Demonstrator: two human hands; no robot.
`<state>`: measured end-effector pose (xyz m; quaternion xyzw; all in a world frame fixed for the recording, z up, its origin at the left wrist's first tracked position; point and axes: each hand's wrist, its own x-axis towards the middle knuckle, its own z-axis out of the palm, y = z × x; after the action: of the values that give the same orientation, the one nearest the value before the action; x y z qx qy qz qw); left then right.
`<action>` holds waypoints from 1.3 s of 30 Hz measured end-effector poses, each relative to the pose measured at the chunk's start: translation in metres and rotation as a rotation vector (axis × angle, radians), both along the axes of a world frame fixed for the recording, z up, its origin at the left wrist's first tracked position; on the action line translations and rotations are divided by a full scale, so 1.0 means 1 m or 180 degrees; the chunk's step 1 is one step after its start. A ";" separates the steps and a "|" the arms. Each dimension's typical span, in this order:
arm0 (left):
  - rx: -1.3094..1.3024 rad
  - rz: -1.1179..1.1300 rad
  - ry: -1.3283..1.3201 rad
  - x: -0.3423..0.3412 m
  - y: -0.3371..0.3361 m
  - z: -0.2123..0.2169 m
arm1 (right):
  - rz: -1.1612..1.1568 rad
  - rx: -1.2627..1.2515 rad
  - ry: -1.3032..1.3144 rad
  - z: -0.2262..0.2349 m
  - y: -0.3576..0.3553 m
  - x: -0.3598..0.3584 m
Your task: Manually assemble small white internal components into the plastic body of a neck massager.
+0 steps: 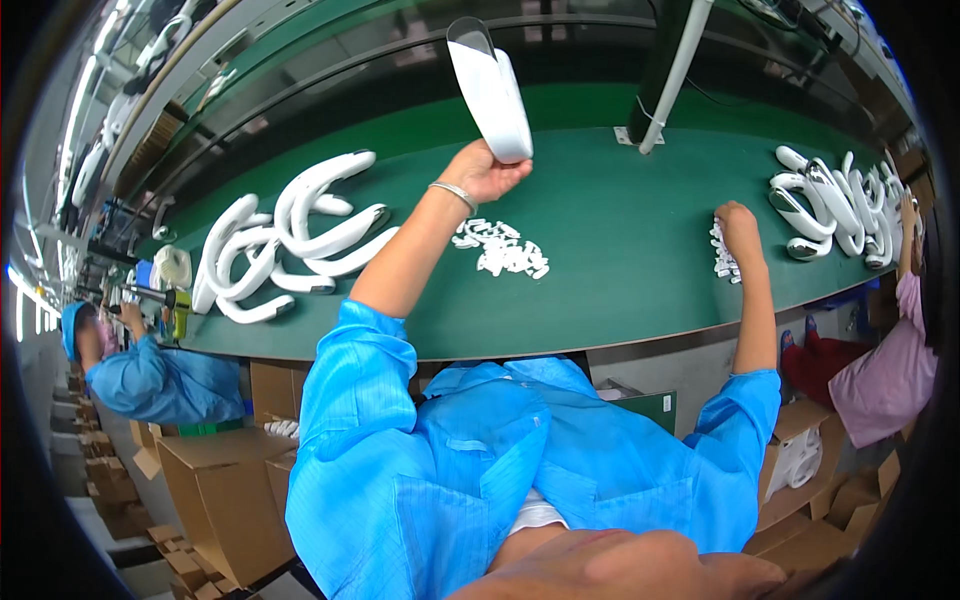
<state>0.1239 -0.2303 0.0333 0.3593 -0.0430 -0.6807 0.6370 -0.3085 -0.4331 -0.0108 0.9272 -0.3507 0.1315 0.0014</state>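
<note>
Grip on the curved white plastic housing (492,92) comes from the left hand (485,172), which closes around its lower end and lifts it upright above the green surface (620,230), open end toward the top. The right hand (738,225) rests closed on a small stack of white clips (722,255) at the right, near edge of the surface; whether it has pinched one cannot be told. Between the hands lies a loose scatter of small white parts (503,248). To do this well, I judge, the housing should stay steady and tilted so its inside shows, with a single clip taken, not several. Finished U-shaped white housings (290,235) pile at the far left, and more (840,205) at the far right.
</note>
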 end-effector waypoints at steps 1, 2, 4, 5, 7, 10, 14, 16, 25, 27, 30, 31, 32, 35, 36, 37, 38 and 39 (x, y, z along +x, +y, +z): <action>-0.0218 -0.0337 0.0321 0.003 0.008 0.000 | -0.0006 0.0007 -0.0072 0.003 0.003 0.001; -0.0241 -0.0308 0.0321 0.004 0.016 0.000 | 0.0012 -0.0053 -0.0267 0.003 0.005 0.004; -0.0227 -0.0154 0.0664 -0.008 0.032 0.016 | -0.0104 -0.0053 -0.0468 0.008 0.014 0.009; -0.0237 -0.0163 0.0671 -0.009 0.036 0.012 | -0.0229 -0.0042 -0.0666 0.010 0.018 0.009; -0.0346 0.0062 0.0484 -0.013 0.044 0.008 | -0.0421 0.0030 -0.0961 0.015 0.023 0.009; -0.0529 0.0236 0.0323 -0.014 0.058 -0.019 | -0.0659 0.0230 -0.1558 0.016 0.026 0.009; -0.0742 0.0055 -0.1028 -0.044 0.079 -0.019 | -0.0807 0.0275 -0.1402 -0.010 0.013 0.006; -0.0613 0.0150 -0.1454 -0.066 0.092 0.001 | -0.0931 0.0369 -0.1630 -0.005 0.019 0.011; -0.0507 -0.0015 -0.1232 -0.118 0.104 -0.002 | 0.0538 0.2579 -0.3549 0.067 0.182 0.147; -0.0477 -0.0080 -0.1219 -0.128 0.104 -0.008 | 0.0724 0.2866 -0.3690 0.067 0.209 0.162; -0.0733 0.0138 -0.1329 -0.146 0.110 -0.002 | 0.0655 0.2810 -0.3989 0.064 0.237 0.173; -0.0704 0.0262 -0.1270 -0.152 0.112 0.002 | 0.0589 0.2161 -0.3782 0.064 0.244 0.174; -0.0754 0.0361 -0.1282 -0.156 0.113 0.003 | 0.0525 0.1519 -0.3556 0.065 0.249 0.174; -0.0924 0.0451 -0.1477 -0.160 0.119 0.003 | 0.0736 0.0753 -0.3004 0.065 0.256 0.167; -0.1062 0.0437 -0.1666 -0.161 0.121 0.004 | 0.0920 0.0158 -0.2960 0.060 0.252 0.168; -0.1061 0.0442 -0.1660 -0.162 0.123 0.006 | 0.0923 0.0160 -0.2953 0.059 0.251 0.166; -0.1055 0.0496 -0.1620 -0.164 0.125 0.011 | 0.1022 -0.0040 -0.2860 0.058 0.251 0.165; -0.1051 0.0559 -0.1582 -0.165 0.126 0.015 | 0.1131 -0.0240 -0.2766 0.058 0.251 0.165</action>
<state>-0.0408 -0.1038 0.0479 0.4087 -0.2762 -0.4981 0.7131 -0.1439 -0.1822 0.0474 0.8312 -0.1497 0.5184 -0.1344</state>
